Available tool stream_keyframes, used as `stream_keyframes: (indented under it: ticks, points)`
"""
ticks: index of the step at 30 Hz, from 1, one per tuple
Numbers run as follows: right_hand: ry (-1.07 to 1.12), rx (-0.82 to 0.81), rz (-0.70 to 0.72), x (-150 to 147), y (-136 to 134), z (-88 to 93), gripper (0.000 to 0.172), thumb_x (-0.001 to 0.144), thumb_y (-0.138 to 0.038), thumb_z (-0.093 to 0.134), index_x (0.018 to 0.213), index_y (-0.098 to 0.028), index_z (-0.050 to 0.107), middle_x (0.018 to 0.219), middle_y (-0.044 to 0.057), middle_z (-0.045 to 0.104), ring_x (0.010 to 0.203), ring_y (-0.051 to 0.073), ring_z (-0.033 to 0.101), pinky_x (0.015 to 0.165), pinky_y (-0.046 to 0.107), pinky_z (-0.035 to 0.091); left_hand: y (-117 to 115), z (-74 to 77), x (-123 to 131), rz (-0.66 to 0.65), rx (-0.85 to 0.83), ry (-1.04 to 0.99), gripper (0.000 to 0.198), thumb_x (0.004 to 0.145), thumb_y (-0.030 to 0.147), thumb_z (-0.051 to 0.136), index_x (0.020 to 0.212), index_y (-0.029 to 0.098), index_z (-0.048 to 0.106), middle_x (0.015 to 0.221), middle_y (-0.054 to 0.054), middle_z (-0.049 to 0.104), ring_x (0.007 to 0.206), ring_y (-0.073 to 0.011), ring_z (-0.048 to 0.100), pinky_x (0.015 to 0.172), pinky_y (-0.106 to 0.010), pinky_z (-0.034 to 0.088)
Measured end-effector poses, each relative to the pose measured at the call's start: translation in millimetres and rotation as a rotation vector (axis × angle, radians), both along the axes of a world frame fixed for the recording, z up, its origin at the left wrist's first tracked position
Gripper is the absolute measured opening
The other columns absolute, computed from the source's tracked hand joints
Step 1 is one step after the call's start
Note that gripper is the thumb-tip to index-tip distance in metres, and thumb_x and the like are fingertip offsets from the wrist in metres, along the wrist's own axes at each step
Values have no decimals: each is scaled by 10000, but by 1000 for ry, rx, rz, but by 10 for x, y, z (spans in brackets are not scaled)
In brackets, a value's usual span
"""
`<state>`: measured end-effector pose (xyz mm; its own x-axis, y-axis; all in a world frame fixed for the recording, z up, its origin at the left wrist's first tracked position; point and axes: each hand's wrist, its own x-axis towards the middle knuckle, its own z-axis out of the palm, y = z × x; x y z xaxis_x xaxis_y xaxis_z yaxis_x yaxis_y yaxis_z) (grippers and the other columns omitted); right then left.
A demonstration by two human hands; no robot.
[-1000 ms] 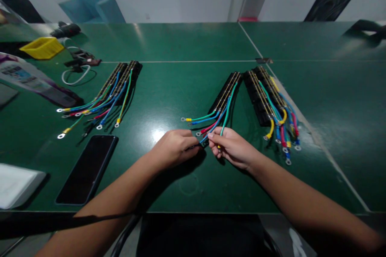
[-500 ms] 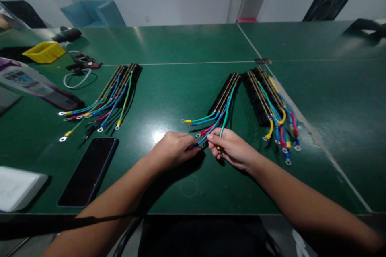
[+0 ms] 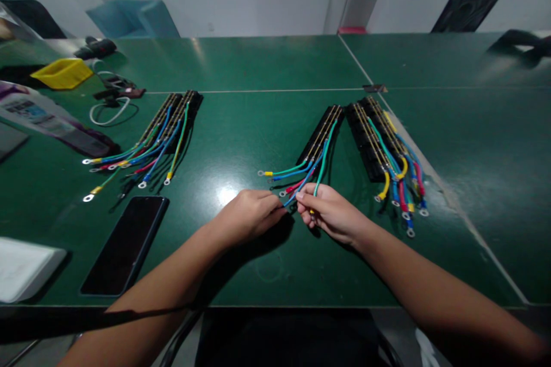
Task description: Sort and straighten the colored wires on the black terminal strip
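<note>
Between both hands runs a blue wire (image 3: 291, 200) from a black terminal block (image 3: 321, 133) lying on the table. My left hand (image 3: 253, 212) is closed on the lower end of this wire, its tip hidden by the fingers. My right hand (image 3: 329, 212) is closed around a green wire (image 3: 321, 175) of the same block, and its thumb and forefinger meet the blue wire. A yellow sleeve shows below the right fingers. Beside the hands, other wires of this block end in ring terminals, among them a green one with a yellow sleeve (image 3: 268, 174).
Two wired blocks (image 3: 374, 137) lie to the right, two more (image 3: 172, 120) to the left. On the left are a phone (image 3: 124, 246), a white box (image 3: 28, 269), a bottle lying on its side (image 3: 51, 120), a yellow bin (image 3: 62, 73) and a white cable (image 3: 109, 120).
The left fingers have shifted very slightly over the end of the blue wire. The right hand keeps the same hold.
</note>
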<state>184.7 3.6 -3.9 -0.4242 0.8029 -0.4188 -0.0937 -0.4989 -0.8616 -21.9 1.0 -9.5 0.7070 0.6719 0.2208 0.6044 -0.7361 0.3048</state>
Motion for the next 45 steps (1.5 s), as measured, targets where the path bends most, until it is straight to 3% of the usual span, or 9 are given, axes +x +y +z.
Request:
stream_keyframes:
  ticks: [3, 11, 19, 28, 35, 45]
  points:
    - [3, -7, 3, 5, -1, -5, 296, 779, -384, 698, 721, -156, 518, 561, -34, 547, 447, 48, 502, 412, 158, 375, -4, 12, 17, -9, 7, 1, 239, 959, 266, 406, 848, 145, 580, 742, -45, 628, 623, -132, 574, 581, -232, 416]
    - [-9, -4, -3, -8, -2, 8, 275, 787, -356, 693, 713, -159, 517, 565, -32, 539, 449, 53, 499, 404, 161, 370, 6, -41, -36, -11, -36, -19, 198, 907, 333, 526, 868, 154, 600, 729, -23, 613, 586, -116, 549, 542, -221, 399]
    - [11, -18, 6, 5, -6, -7, 259, 802, -361, 679, 742, -156, 531, 566, -34, 550, 435, 47, 490, 415, 158, 374, -7, -9, 26, 11, 3, 26, 251, 957, 264, 399, 811, 151, 569, 718, -41, 620, 609, -133, 572, 567, -234, 415]
    - [-11, -17, -6, -2, -9, 19, 239, 815, -325, 662, 711, -156, 530, 540, -31, 541, 440, 54, 492, 419, 164, 375, -4, -28, -8, -2, -44, -6, 165, 910, 307, 512, 874, 163, 585, 746, -25, 617, 613, -126, 565, 564, -227, 406]
    - [9, -22, -4, -1, -9, 4, 278, 783, -366, 699, 729, -155, 527, 566, -34, 549, 449, 49, 503, 413, 157, 374, -19, 1, 40, 11, -25, 15, 235, 955, 253, 398, 831, 147, 566, 720, -38, 611, 601, -126, 555, 566, -228, 398]
    - [-6, -15, -14, -8, -8, 18, 259, 800, -339, 684, 718, -155, 519, 546, -33, 541, 442, 48, 498, 406, 153, 378, -13, -49, 8, -24, -46, -4, 199, 920, 325, 500, 836, 156, 564, 723, -19, 598, 599, -124, 547, 547, -227, 379]
